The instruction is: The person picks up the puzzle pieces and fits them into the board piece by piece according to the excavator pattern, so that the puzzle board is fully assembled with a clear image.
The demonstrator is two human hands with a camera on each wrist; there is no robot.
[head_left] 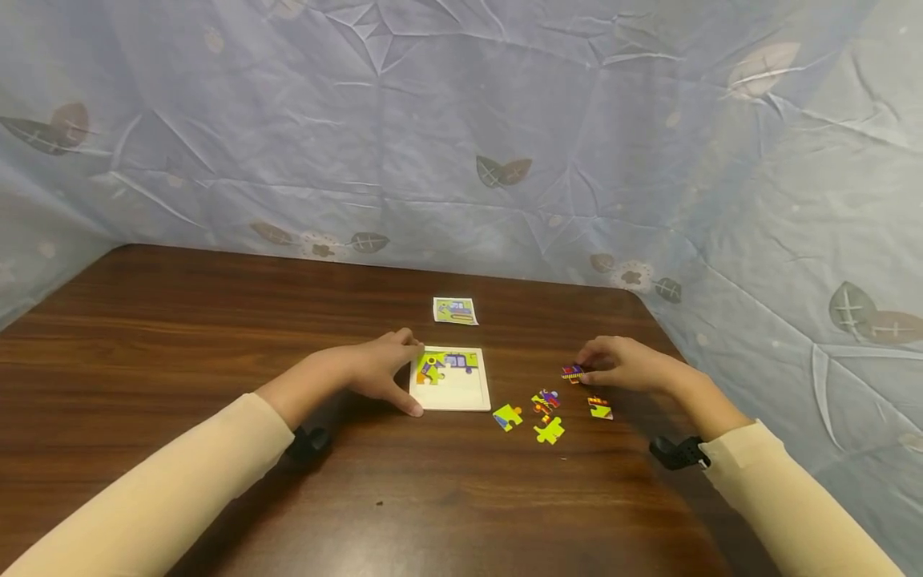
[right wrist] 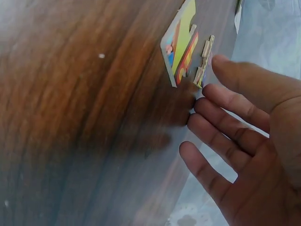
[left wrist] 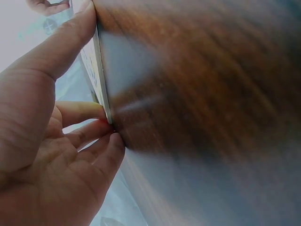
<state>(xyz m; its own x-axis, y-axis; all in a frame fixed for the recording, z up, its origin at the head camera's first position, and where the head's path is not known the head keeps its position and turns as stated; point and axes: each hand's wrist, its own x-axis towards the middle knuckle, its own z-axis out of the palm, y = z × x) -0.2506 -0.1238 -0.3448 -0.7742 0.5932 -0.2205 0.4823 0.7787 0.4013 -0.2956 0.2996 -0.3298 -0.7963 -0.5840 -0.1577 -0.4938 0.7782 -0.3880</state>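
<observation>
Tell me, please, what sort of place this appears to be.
It looks like an indoor tabletop activity area, though the wider room is hidden: a brown wood-grain table, leaf-print fabric screening its surroundings, and a puzzle tray beside loose pieces.

Quantities — one puzzle tray (head_left: 453,398), one picture card (head_left: 455,311), one surface (head_left: 216,336). Loose puzzle pieces (head_left: 506,417) — at least five; exact count unclear.

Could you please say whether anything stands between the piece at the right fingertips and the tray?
Nothing visible blocks the straight path from that puzzle piece to the puzzle tray; loose pieces flank its near side.
</observation>
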